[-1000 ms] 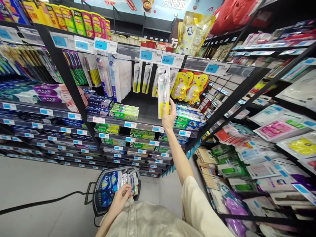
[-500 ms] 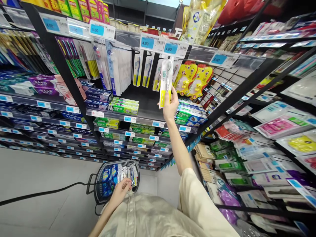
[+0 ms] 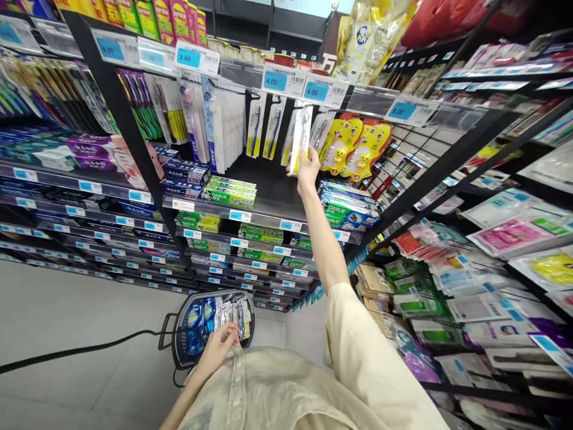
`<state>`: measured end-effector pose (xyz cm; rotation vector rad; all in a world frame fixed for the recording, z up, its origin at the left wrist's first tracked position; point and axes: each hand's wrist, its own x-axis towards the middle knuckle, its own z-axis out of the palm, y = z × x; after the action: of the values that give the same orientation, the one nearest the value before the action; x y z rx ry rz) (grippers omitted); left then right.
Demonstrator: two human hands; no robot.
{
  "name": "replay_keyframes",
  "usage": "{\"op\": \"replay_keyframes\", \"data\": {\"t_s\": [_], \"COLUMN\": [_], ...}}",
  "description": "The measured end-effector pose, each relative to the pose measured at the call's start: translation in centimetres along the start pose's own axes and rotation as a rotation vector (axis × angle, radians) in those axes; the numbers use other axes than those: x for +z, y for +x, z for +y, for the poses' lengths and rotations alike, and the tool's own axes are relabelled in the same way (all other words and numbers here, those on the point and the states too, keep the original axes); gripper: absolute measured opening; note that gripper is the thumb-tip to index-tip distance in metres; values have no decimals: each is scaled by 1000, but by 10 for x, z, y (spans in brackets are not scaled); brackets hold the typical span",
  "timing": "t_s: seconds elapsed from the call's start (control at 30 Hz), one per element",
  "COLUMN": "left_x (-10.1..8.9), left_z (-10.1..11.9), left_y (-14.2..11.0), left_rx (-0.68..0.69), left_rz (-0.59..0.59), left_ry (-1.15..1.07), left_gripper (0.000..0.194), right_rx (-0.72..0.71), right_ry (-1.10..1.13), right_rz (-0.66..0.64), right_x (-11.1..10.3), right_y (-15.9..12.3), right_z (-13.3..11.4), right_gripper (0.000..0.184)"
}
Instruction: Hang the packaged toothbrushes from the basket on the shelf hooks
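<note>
My right hand (image 3: 308, 168) is raised to the hanging row under the 4.00 price tags (image 3: 299, 85) and grips a white and yellow toothbrush pack (image 3: 301, 138) by its lower end. The pack sits among other hanging toothbrush packs (image 3: 262, 127). My left hand (image 3: 219, 346) is low at my waist, its fingers curled at the rim of a dark shopping basket (image 3: 179, 334). The basket stands on the floor and holds several blue and white packets. What the left fingers hold is hidden.
Black shelves carry green Darlie toothpaste boxes (image 3: 230, 194) below the hooks and yellow cartoon packs (image 3: 353, 146) to the right. A second rack of flat packets (image 3: 492, 269) runs along my right. A black cord (image 3: 76, 352) crosses the grey floor to the left.
My right hand has lifted the toothbrush pack from in front of the shelf up and back into the hanging row. My left hand stays at the basket.
</note>
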<state>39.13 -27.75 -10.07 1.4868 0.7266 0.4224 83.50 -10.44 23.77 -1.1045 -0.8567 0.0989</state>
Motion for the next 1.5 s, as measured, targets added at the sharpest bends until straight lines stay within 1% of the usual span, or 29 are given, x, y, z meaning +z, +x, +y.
{"op": "replay_keyframes", "data": {"t_s": [0.1,0.17,0.27,0.37,0.43,0.53,0.57,0.63,0.73,0.8,0.83,0.93,1.0,1.07,1.17,1.3,1.4,1.47,1.5], "left_x": [-3,-6,-9,-10,-11,-10,-10,-9,-8,-7,-6,-3,1,5,10,13,9,5,3], "left_z": [-3,-6,-10,-12,-13,-13,-13,-14,-17,-17,-16,-12,-8,-3,5,21,31,33,32], "left_y": [0,0,-1,-3,-4,-4,-5,-5,-4,-4,-4,-4,-3,-3,-4,-13,-28,-42,-49], "left_rx": [-5,-9,-16,-11,-10,-8,-6,-6,-12,-22,-29,-55,-66,-73,-70,-78,-93,-112,-127], "left_rz": [26,39,52,70,77,72,68,55,33,31,31,11,-7,-18,-38,-46,-12,24,44], "left_ry": [9,3,-16,-23,-23,-5,2,13,20,33,41,55,60,70,100,197,256,274,280], "left_gripper": [43,44,46,47,48,48,47,44,41,40,39,37,36,35,34,33,33,35,35], "right_rx": [77,107,122,136,215,478,568,704,813,830,827,799,765,730,674,579,523,504,516], "right_ry": [71,97,96,86,111,271,332,402,409,436,460,524,531,505,448,396,367,377,395], "right_rz": [59,85,95,95,69,-9,-16,24,106,95,68,-82,-231,-408,-681,-1020,-1262,-1407,-1468], "right_x": [8,12,16,17,15,8,5,0,-8,-12,-15,-22,-25,-28,-30,-30,-28,-24,-21], "right_y": [21,29,35,34,30,19,15,4,-16,-31,-38,-62,-78,-94,-118,-145,-160,-171,-179], "right_z": [5,7,9,9,7,3,2,0,0,-1,-2,-11,-20,-31,-42,-45,-41,-36,-32], "right_gripper": [74,72,72,71,65,50,46,44,53,56,55,38,28,26,28,37,42,47,49]}}
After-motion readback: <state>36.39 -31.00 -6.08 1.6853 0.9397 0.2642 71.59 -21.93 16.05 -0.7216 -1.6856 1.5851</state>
